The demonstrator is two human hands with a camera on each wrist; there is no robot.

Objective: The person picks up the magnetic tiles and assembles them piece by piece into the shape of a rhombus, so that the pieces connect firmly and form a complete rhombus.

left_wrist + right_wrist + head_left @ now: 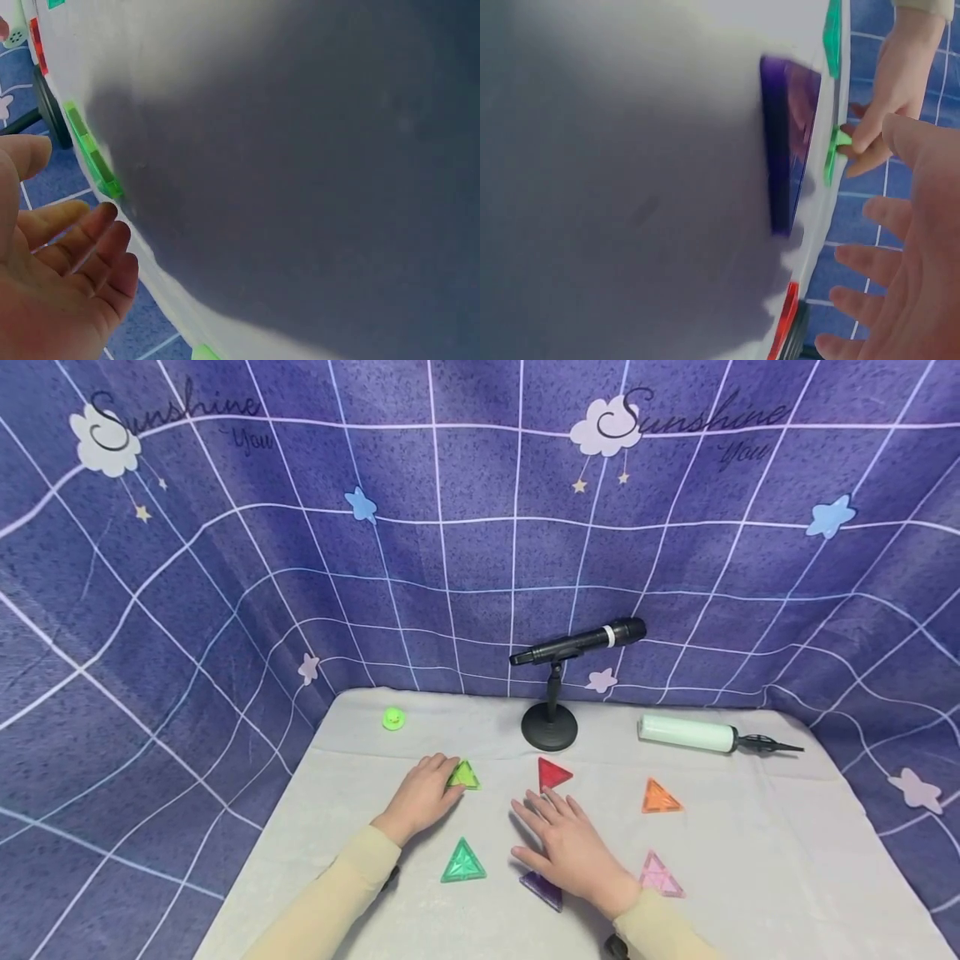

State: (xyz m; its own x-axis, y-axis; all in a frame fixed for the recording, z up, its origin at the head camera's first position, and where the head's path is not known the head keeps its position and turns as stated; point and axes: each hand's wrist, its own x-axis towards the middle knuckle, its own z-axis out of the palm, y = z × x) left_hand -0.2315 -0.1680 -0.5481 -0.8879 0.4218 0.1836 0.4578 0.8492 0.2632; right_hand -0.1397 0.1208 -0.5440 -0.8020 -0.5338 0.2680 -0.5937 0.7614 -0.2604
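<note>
My left hand [420,795] is beside the lime-green triangular tile [467,776], fingers on its left and thumb near its lower edge. In the left wrist view the fingers are loosely bent and spread from the thumb, with the lime tile [93,150] beyond them; contact is hard to tell. With fingers spread, my right hand [567,845] hovers over the table, partly covering a purple triangular tile [542,890]. Its fingertips come close to a red triangular tile [553,773]. A green triangular tile [463,863] lies between the two forearms.
To the right lie an orange triangular tile [661,797] and a pink one [658,875]. A black microphone [577,643] on a round-based stand [550,727] is at the back. A pale green hand pump [687,733] lies back right, a small green smiley toy [393,718] back left.
</note>
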